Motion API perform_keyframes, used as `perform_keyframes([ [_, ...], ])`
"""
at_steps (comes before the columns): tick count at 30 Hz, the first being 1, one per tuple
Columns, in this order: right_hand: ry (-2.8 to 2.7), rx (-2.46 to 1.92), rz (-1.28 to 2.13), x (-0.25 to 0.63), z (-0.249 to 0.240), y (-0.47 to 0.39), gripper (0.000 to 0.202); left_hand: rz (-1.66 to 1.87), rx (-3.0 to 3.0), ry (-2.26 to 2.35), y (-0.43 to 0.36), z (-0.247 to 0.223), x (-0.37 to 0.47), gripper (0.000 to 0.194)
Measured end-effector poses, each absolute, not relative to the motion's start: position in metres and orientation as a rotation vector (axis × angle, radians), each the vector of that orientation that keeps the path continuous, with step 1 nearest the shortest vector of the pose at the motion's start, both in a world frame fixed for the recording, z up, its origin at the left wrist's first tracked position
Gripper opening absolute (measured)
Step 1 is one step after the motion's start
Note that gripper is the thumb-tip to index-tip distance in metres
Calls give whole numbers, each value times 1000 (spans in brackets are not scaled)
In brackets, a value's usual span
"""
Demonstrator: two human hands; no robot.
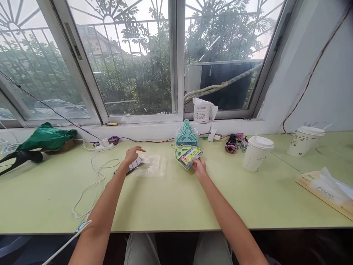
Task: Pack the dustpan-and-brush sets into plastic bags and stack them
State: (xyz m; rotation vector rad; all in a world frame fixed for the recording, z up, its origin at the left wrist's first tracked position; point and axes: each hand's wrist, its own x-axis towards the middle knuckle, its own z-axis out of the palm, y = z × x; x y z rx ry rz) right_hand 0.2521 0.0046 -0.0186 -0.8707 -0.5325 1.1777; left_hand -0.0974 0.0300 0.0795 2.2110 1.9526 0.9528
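My right hand (200, 168) grips the lower edge of a small light-green dustpan and brush set (180, 151) with a yellow printed label. The set is tilted just in front of a stack of blue-green dustpan sets (187, 137) standing against the wall below the window. My left hand (133, 154) hovers above the table with its fingers stretched to the right, holding nothing. Under it lies a dark phone-like device (132, 167), partly hidden by my wrist. Right beside that, a clear plastic bag (151, 166) lies flat on the light-green table.
Two lidded white cups (256, 156) (303, 141) and a tissue pack (328, 187) stand to the right. A white cable (96, 184) winds across the left side, near a power adapter (104, 144) and a green bag (46, 138). A white package (202, 111) sits on the sill.
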Motion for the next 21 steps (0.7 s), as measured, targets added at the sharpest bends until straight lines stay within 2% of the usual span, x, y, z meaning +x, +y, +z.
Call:
perform_keyframes([
  [2,-560,-873,1194,253,-16,4,41,757,2281,2056,15,71,-72,33],
  [6,-644,-866,1235,253,-7,-1,39,441,2209,2243,-16,33,-13,50],
  [8,-704,-868,1291,253,-3,-5,37,398,2217,2239,-22,16,5,37],
  [10,-764,-896,1360,251,0,-9,35,432,2204,2251,-22,7,10,28],
  [16,-921,-1003,1409,239,3,-20,35,644,2151,2319,-14,3,1,37],
  [21,-805,-997,1343,240,7,-20,34,904,2178,2260,-14,1,2,42],
])
